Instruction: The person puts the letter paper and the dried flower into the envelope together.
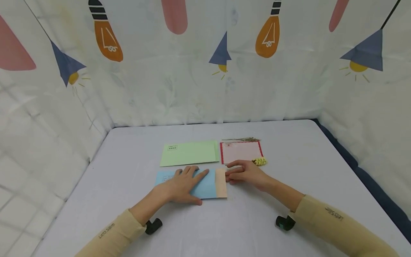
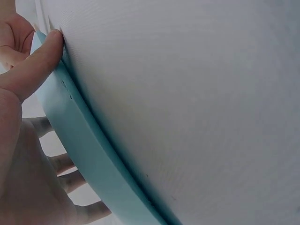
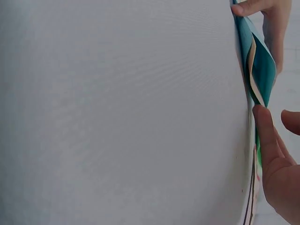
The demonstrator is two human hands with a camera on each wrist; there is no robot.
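A blue envelope [image 1: 205, 185] lies lengthwise on the table, with a beige strip [image 1: 221, 182] at its right end. My left hand [image 1: 183, 185] rests spread over the envelope, thumb along its near edge. At the right end, my right hand [image 1: 245, 175] touches the envelope with its fingertips, the fingers loosely bent. In the right wrist view the envelope's mouth [image 3: 264, 70] gapes, and the right thumb [image 3: 291, 121] stands apart from the fingers.
Behind the blue envelope lies a light green envelope [image 1: 189, 154]. A pink card with a red border [image 1: 240, 151] is to its right, with dried stems [image 1: 242, 139] along its far edge and a small yellow flower bunch [image 1: 260, 161] at its near right corner.
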